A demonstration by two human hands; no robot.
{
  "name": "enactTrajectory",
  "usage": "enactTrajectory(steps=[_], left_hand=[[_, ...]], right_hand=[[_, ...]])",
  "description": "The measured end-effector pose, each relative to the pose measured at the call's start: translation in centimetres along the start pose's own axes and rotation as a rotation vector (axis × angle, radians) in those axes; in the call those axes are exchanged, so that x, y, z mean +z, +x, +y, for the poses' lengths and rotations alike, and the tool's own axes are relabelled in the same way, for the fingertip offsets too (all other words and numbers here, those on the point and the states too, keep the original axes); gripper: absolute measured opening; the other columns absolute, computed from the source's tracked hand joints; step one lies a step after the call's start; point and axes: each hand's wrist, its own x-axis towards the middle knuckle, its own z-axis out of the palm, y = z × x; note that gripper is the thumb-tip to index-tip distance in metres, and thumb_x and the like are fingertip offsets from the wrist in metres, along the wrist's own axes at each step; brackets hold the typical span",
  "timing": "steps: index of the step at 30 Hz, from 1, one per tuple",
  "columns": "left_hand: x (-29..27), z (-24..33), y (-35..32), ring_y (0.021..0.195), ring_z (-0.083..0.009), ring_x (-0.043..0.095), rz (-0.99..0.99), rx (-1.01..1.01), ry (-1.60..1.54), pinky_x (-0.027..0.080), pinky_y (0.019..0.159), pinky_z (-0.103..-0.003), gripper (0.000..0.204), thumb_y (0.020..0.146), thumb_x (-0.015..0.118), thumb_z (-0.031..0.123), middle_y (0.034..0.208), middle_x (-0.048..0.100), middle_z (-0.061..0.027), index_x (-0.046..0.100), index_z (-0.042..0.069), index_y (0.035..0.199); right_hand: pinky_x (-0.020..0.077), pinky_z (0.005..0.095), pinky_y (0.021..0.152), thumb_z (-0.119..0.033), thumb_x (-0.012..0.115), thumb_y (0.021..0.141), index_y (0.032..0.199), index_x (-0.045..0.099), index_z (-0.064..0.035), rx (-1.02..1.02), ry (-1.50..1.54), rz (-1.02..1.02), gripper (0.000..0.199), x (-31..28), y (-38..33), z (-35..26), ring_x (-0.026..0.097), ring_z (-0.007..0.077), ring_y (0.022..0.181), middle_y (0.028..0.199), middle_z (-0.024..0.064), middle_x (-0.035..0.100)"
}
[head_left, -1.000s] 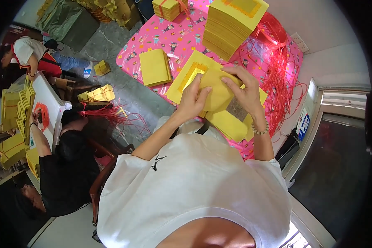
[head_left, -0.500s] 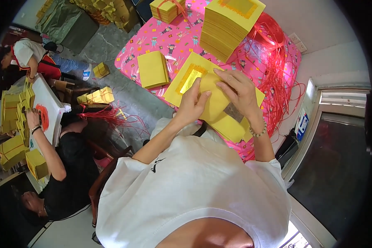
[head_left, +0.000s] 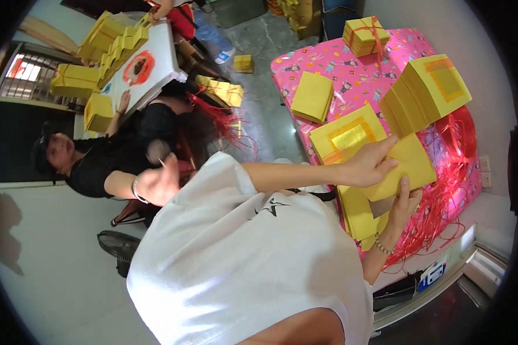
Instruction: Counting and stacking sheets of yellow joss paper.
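My left hand (head_left: 364,164) and my right hand (head_left: 404,208) hold a yellow paper sheet (head_left: 414,164) between them. The left fingers press on the paper's near left side; the right thumb and fingers pinch its lower edge. Under and beside them on the table lies a pile of large yellow sheets, the top one bearing an orange-bordered gold square (head_left: 351,137). Closer to me are more loose yellow sheets (head_left: 354,210) with a grey-brown patch (head_left: 381,206) beside them. A tall stack of yellow sheets (head_left: 411,95) leans just beyond my hands.
The pink patterned tablecloth (head_left: 293,63) carries a smaller yellow stack (head_left: 313,96), a tied bundle (head_left: 366,37) and red plastic strings (head_left: 431,224). A co-worker in black stretches a blurred hand (head_left: 158,183) toward my left sleeve. Farther left stands a white table (head_left: 149,80) with yellow bundles.
The view has swung left, so the table appears farther right. The co-worker has turned toward me and extended an arm. My hands still hold the paper, with the right hand shifted to its lower edge.
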Motion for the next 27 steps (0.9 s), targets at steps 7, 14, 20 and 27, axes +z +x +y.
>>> enactTrajectory(steps=[7, 14, 20, 27], left_hand=[[3.1, 0.4, -0.3, 0.080, -0.0149, 0.053, 0.161, -0.075, -0.065, 0.044, 0.066, -0.029, 0.033, 0.090, 0.054, 0.015, 0.091, 0.055, -0.0103, 0.042, 0.000, 0.117], [1.7, 0.6, -3.2, 0.092, -0.0209, 0.059, 0.146, -0.034, -0.036, 0.048, 0.076, -0.031, 0.039, 0.087, 0.057, 0.014, 0.103, 0.059, -0.0125, 0.045, 0.004, 0.122], [-4.5, 2.0, -10.6, 0.088, -0.0267, 0.058, 0.659, 0.307, 0.697, 0.046, 0.076, -0.035, 0.028, 0.081, 0.061, 0.004, 0.100, 0.060, -0.0135, 0.058, 0.002, 0.109], [-6.2, -5.0, -25.2, 0.079, -0.0147, 0.055, 1.583, -0.194, 0.060, 0.048, 0.064, -0.027, 0.027, 0.095, 0.044, 0.030, 0.095, 0.053, -0.0040, 0.049, 0.008, 0.110]], right_hand=[[0.0468, 0.0262, 0.074, -0.016, 0.058, 0.091, 0.106, 0.057, 0.0032, 0.090, 0.079, 0.103, 0.025, -0.6, -0.4, -0.4, 0.057, 0.0111, 0.085, 0.101, 0.0080, 0.061], [0.0466, 0.0250, 0.071, -0.016, 0.057, 0.092, 0.103, 0.058, 0.0044, 0.033, 0.124, -0.141, 0.023, -3.6, 0.9, 1.3, 0.057, 0.0105, 0.081, 0.094, 0.0066, 0.063], [0.0462, 0.0279, 0.073, -0.011, 0.059, 0.088, 0.105, 0.053, 0.0061, 0.015, 0.000, -0.133, 0.025, -2.2, 2.8, 0.7, 0.054, 0.0134, 0.084, 0.097, 0.0075, 0.059], [0.0462, 0.0278, 0.073, -0.011, 0.059, 0.088, 0.106, 0.053, 0.0052, 0.096, 0.170, -0.207, 0.025, -2.0, 3.0, -0.1, 0.054, 0.0122, 0.084, 0.096, 0.0067, 0.059]])
